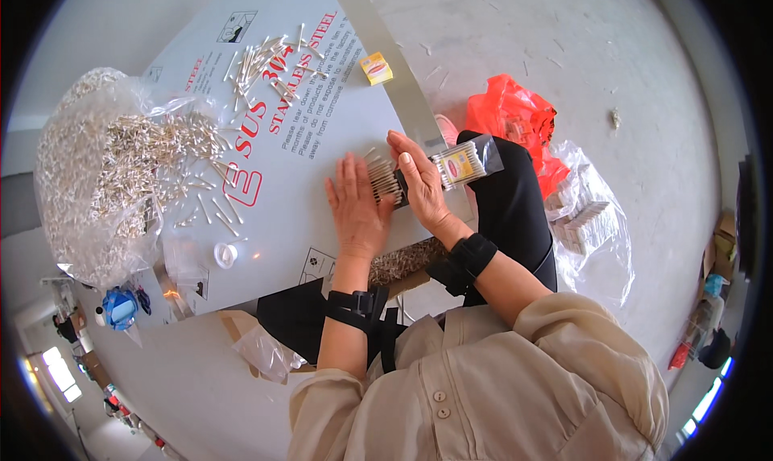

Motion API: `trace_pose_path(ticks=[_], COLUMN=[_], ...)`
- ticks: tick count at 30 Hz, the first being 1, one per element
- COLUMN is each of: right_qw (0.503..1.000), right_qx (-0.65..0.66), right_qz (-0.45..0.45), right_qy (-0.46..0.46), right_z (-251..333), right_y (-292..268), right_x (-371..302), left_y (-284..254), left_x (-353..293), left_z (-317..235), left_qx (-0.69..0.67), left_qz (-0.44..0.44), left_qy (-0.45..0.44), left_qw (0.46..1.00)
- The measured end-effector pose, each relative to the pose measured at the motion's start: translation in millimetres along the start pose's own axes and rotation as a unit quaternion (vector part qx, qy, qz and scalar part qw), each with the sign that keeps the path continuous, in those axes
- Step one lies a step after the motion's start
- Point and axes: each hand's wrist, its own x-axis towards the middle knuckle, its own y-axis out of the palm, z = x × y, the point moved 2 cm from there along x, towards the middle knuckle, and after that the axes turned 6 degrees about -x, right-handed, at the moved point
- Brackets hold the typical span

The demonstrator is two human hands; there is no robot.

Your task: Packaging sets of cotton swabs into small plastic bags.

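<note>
A bundle of cotton swabs [382, 179] lies on the grey sheet-covered table, flanked by both my hands. My left hand [358, 207] rests flat on its left side, fingers stretched out and thumb near the swabs. On the right, my right hand [422, 189] stands on its edge with straight fingers and raised thumb, its palm toward the bundle. Just beyond the right hand, a clear packet of swabs [460, 165] with a yellow label lies near the table's edge. The right palm's contact with the swabs is partly hidden.
Loose swabs [266, 68] are scattered farther up the table [282, 219], near a small yellow box [376, 69]. A large clear bag of swabs [97, 171] spills at left, beside a white round container [225, 255]. Red [511, 111] and clear [592, 219] plastic bags lie at right.
</note>
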Motion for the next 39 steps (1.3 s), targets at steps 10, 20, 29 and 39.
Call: trace_pose_path(ticks=[10, 20, 29, 39], right_qw=[1.000, 0.997, 0.981, 0.984], right_qx=[-0.001, -0.061, 0.169, 0.152], right_qz=[0.008, 0.020, 0.044, 0.046], right_qy=[0.008, -0.051, 0.087, 0.086], right_z=[1.4, -0.4, -0.7, 4.5], right_y=[-1.5, 3.0, -12.3, -15.9], right_x=[-7.8, -7.1, 3.1, -3.4], left_y=[-3.1, 15.5, -2.7, -5.8], left_x=[-6.6, 2.4, -15.2, -36.2], left_z=[6.5, -15.6, -21.7, -28.3], left_qx=[-0.225, -0.433, -0.083, -0.046], left_qz=[-0.060, -0.212, -0.001, 0.112], left_qy=[0.008, -0.083, 0.028, 0.038], left_qw=[0.973, 0.872, 0.996, 0.992])
